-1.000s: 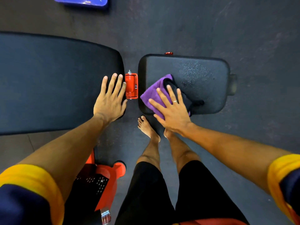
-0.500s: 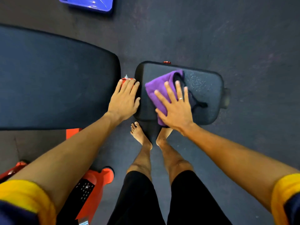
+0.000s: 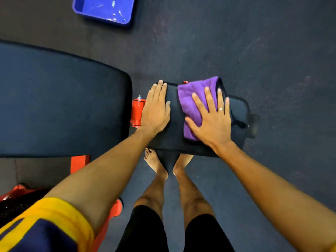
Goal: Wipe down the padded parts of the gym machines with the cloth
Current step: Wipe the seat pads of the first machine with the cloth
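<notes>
Head camera: right hand [image 3: 211, 122], fingers straight, presses purple cloth [image 3: 190, 96] on small pad [image 3: 174, 122]; left hand [image 3: 156, 111] flat and bare at its nine o'clock; long pad [image 3: 63, 106] likely not wiped yet

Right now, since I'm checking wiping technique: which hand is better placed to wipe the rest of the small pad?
Right. The right hand lies flat on the cloth, which sits on the pad; the left hand rests bare on the pad's left end, with no cloth under it.
</notes>
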Demonstrator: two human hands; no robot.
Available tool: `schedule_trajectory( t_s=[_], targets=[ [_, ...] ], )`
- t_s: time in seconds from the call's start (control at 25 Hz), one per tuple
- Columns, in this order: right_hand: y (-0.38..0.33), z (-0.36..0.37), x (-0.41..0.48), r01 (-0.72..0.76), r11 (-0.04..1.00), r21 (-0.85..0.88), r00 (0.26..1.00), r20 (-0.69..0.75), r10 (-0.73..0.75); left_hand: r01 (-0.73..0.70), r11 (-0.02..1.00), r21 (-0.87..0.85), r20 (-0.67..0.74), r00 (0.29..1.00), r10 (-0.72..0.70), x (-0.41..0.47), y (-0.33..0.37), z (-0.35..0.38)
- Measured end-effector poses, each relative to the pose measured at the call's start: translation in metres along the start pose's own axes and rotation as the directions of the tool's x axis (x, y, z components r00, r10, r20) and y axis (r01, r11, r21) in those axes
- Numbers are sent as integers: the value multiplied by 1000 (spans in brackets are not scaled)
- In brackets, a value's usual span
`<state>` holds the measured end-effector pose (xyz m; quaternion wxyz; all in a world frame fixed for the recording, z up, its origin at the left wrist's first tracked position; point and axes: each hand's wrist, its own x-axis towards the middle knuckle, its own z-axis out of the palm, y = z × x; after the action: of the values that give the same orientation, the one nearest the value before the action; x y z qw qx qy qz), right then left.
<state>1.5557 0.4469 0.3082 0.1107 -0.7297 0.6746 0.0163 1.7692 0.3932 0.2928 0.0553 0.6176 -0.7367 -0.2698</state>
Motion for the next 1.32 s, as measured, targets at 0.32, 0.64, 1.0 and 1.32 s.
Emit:
schedule_trajectory(
  t_s=[0.32,0.64,1.0,1.32],
  targets=[
    [-13,-7,94,-75,996,53,993,99,70,121,991,48,-160,981,-112,3,13,37],
    [7,-28,96,-43,999,15,959,281,37,118,993,-27,-210,970,-121,1,13,35],
    [-32,-14,116,-16,998,61,966,258,0,109,994,-33,-214,970,-113,1,12,35],
    [36,-40,67,-182,983,-38,971,148,185,102,995,-7,-203,974,-101,2,14,32]
  ],
)
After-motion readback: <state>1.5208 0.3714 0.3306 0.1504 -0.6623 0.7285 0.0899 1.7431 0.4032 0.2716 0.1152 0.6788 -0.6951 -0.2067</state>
